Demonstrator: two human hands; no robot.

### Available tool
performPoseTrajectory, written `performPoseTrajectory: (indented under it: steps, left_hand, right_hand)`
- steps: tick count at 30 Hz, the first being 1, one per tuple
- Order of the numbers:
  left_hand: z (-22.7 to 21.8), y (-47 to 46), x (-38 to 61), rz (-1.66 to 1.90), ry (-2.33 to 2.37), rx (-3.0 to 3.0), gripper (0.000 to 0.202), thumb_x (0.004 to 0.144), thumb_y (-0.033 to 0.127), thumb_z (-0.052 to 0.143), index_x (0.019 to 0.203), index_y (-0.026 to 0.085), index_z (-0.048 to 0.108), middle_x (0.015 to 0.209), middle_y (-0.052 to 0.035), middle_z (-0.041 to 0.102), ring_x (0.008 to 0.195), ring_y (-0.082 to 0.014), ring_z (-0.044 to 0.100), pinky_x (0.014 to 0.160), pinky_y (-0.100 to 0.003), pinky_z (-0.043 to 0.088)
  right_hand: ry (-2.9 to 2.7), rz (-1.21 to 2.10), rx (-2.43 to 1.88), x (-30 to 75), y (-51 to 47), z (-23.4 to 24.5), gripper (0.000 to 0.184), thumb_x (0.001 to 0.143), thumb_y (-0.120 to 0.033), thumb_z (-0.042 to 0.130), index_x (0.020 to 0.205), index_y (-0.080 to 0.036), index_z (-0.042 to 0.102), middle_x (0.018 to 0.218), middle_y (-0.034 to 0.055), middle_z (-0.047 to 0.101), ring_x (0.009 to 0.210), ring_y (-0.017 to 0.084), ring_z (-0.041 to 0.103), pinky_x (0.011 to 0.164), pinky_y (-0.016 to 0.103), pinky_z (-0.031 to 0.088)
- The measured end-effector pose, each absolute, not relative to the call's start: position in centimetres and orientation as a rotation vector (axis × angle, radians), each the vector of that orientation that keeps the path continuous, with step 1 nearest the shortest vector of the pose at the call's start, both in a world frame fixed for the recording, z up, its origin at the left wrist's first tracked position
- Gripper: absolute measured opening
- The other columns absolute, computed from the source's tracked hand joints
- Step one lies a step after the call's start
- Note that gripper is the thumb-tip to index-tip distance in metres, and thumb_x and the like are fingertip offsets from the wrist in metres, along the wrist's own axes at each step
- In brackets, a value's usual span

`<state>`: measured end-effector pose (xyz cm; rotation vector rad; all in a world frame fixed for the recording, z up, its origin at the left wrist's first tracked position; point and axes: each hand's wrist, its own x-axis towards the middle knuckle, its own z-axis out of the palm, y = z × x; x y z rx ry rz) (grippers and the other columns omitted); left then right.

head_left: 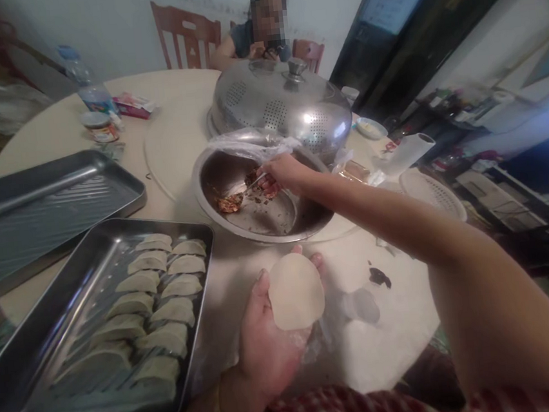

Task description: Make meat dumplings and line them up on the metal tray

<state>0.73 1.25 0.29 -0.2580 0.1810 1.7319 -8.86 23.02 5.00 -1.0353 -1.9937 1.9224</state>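
Observation:
A round, pale dumpling wrapper point(296, 291) lies across the palm and fingers of my left hand point(275, 345), just in front of the bowl. Over the metal bowl point(265, 233), my right hand point(285, 174) is closed around the thin handle of a spoon point(253, 185). The spoon's far end sits in a clump of reddish-brown filling point(230, 202), which hides its tip. More filling clings to the bowl's far side, partly behind my right hand. To the left, a metal tray point(70, 277) holds several folded dumplings point(136, 283) in two rows.
Behind the bowl stands a large perforated steel lid point(289, 104). A second tray point(122, 188), a water bottle point(91, 87) and a jar point(100, 127) are at the left. A paper roll point(412, 150) stands right. A person point(244, 44) sits across the table.

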Motion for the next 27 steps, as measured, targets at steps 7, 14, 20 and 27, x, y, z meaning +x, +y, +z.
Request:
performPoseTrajectory:
  steps: [7,14,20,27]
  left_hand:
    - [0.0,1.3,0.3,1.793,0.132,-0.26,0.064,0.099,0.05,0.037,0.151,0.013,0.037,0.131,-0.0156,0.066,0.122,-0.0226,0.063,0.109,-0.033,0.042]
    - [0.1,1.6,0.0,1.826,0.211,-0.333,0.066,0.099,0.052,0.036,0.145,0.005,0.045,0.127,-0.0192,0.067,0.119,-0.0269,0.064,0.104,-0.035,0.047]
    - [0.5,2.1,-0.1,1.812,0.308,-0.393,0.058,0.099,0.054,0.034,0.125,0.011,0.063,0.122,-0.0169,0.07,0.115,-0.0283,0.066,0.094,-0.035,0.054]
    - [0.4,2.8,0.5,1.815,0.415,-0.379,0.06,0.097,0.055,0.037,0.129,0.009,0.059,0.116,-0.0153,0.072,0.109,-0.0298,0.068,0.087,-0.04,0.058]
  right_hand:
    - [-1.94,2.073,-1.096,-7.6,23.3,5.4,0.029,0.094,-0.005,0.041,0.072,-0.016,0.057,0.056,0.0019,0.059,0.049,0.01,0.054,0.053,0.022,0.053]
    - [-1.74,2.102,-0.947,-3.5,23.5,8.4,0.029,0.097,-0.008,0.035,0.082,-0.012,0.059,0.061,0.0011,0.062,0.053,0.007,0.057,0.056,0.017,0.053]
    - [-1.848,1.964,-0.608,6.6,22.9,10.1,0.017,0.093,-0.023,0.054,0.084,-0.014,0.065,0.065,-0.0006,0.066,0.052,0.007,0.061,0.053,0.017,0.055]
    - [-2.197,1.479,-0.506,13.6,18.3,8.4,0.022,0.093,-0.039,0.06,0.091,-0.019,0.069,0.072,0.0005,0.07,0.06,0.01,0.066,0.058,0.023,0.058]
